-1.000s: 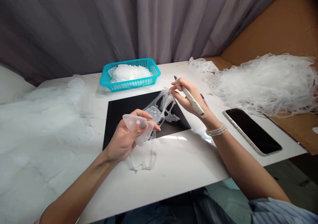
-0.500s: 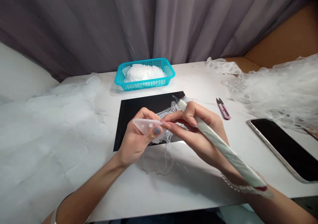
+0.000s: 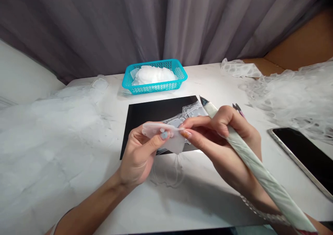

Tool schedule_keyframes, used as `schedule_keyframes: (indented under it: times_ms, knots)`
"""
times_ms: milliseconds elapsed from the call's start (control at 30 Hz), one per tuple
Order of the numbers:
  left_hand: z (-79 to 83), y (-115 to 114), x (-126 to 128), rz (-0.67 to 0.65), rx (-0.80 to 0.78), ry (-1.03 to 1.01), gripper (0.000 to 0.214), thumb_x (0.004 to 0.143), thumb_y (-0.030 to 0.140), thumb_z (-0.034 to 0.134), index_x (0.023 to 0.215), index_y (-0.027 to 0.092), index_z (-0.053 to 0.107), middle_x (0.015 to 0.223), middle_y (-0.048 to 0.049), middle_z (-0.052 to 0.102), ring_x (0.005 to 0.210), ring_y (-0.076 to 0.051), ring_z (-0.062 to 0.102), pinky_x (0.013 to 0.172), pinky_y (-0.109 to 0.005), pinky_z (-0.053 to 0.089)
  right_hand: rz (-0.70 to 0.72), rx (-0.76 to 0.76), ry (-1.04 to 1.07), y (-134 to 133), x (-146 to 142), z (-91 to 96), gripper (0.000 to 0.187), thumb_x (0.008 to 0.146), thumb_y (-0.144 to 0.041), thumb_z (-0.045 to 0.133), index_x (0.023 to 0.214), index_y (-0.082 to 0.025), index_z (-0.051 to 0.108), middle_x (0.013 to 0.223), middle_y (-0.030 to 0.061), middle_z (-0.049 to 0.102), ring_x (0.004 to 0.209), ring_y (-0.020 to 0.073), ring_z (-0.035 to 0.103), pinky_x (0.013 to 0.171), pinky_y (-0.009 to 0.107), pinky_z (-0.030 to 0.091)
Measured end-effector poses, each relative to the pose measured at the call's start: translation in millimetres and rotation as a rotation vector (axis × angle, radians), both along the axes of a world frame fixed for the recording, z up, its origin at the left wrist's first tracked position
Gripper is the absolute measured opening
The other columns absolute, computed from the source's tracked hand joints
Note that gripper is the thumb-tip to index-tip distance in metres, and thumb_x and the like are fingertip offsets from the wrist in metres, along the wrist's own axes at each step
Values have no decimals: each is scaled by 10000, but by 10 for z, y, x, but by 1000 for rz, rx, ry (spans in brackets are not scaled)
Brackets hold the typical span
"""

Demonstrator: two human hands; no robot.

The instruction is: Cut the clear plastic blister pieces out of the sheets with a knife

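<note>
My left hand is closed on a thin, translucent white cut-out sheet, its thumb pressed on the near face. The thumb and forefinger of my right hand pinch the sheet's right edge. Across that same right hand lies a long, pale green pen-like tool, its dark pointed tip aimed up and left, away from the sheet. Under my hands a black mat carries a clear lacy offcut, partly hidden by my fingers.
A turquoise basket with white cut-outs stands at the back. White sheets pile up on the left, lacy offcuts on the right beside a cardboard box. Thread snips, mostly hidden, and a phone lie right.
My right hand has moved right with the pen-like tool, drawing the pinched edge outward, so more of the sheet shows between my hands. The thread snips are now mostly covered. The view has shifted slightly.
</note>
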State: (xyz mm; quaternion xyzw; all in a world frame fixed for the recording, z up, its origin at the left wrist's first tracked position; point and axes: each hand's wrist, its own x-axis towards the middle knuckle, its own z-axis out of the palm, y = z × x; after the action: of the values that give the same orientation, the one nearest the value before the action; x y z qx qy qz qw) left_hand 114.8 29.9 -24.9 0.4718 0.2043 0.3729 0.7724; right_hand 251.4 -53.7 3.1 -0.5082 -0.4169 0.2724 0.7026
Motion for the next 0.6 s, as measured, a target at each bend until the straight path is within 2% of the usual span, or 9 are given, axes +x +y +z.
schedule_keyframes:
  times_ms: [133,233,333,433,500,533,600]
  knots:
    - [-8,-11,-4,-34,-72,-23,48,794,296,823,828,277,795,792,38,735,755,-69,643,699,-125,509,-8,22,19,-8,-10,-6,489,790,-127,777,686,-249,315,771,-15,758,660,145,701,587,258,562]
    - [-3,2,-18,-26,-28,3,36,809,311,808,826,288,786,802,42,727,753,-75,639,688,-134,511,6,28,31,-5,12,-31,488,795,-122,771,696,-249,310,775,-20,752,663,141,694,603,258,562]
    - [27,21,-47,-32,140,167,63,854,339,759,878,282,773,854,15,731,801,-112,653,714,-168,521,100,-15,-11,14,29,-46,450,822,-153,749,715,-248,322,880,9,758,708,148,696,627,275,562]
    - [19,66,-81,-73,261,430,212,844,408,747,991,258,719,885,-18,723,780,-162,666,646,-205,534,189,-79,-136,64,121,-46,406,871,-213,695,723,-247,318,892,29,739,750,157,687,641,282,547]
    - [-74,153,-97,-65,277,574,348,813,465,753,1095,287,652,961,-17,724,819,-204,688,639,-242,558,83,-103,-264,95,357,-55,393,894,-242,649,725,-251,294,834,20,708,751,158,669,651,283,528]
    - [-152,219,-103,-39,299,625,401,804,497,746,1138,315,618,1018,-10,724,875,-227,694,655,-262,571,-48,-101,-351,90,551,-54,386,895,-250,633,728,-254,286,821,16,686,755,158,658,663,286,518]
    - [-347,388,-118,8,399,704,411,870,545,637,1233,373,551,1149,6,705,1031,-268,677,715,-308,584,-465,-58,-565,9,1082,-18,352,891,-254,601,738,-258,284,810,10,624,771,158,632,699,295,493]
